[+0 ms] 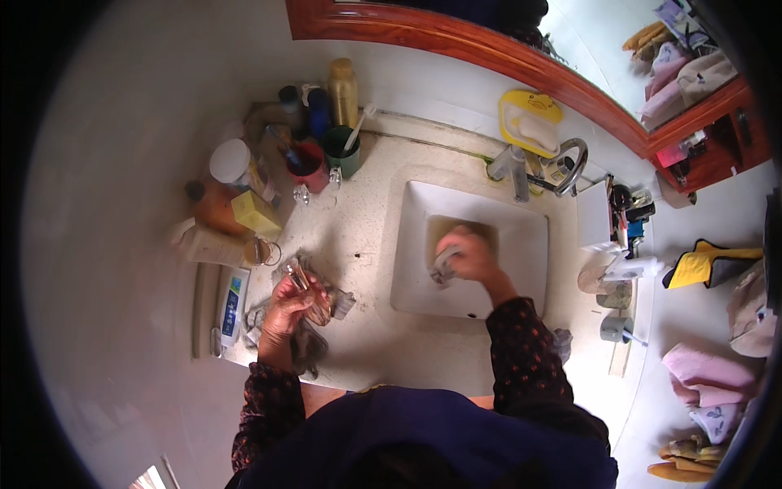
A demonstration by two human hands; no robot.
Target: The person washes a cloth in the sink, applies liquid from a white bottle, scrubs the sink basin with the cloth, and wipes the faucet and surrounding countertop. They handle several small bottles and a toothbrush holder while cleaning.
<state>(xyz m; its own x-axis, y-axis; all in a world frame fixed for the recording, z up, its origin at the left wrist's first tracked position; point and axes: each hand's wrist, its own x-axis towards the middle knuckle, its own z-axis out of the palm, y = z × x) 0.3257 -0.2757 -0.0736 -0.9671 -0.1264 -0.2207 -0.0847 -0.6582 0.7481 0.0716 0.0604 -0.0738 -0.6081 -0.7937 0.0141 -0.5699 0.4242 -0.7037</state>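
My left hand (287, 308) is closed around a small clear glass bottle (298, 275), held tilted above the left part of the counter. Beneath that hand lies a crumpled grey cloth (309, 349). My right hand (471, 254) is over the white sink (513, 281), blurred by motion. Its fingers are closed on a pale, wet-looking cloth (445, 265). Brownish water (489, 235) stands at the bottom of the sink, partly hidden by this hand.
Behind the sink stand a faucet (515, 173) and a yellow soap dish (511, 110). At left are a red cup (308, 169), a green cup (345, 161), a toothpaste tube (234, 306) and several bottles. A white organizer box (595, 216) borders the right side, below a red-framed mirror (456, 47).
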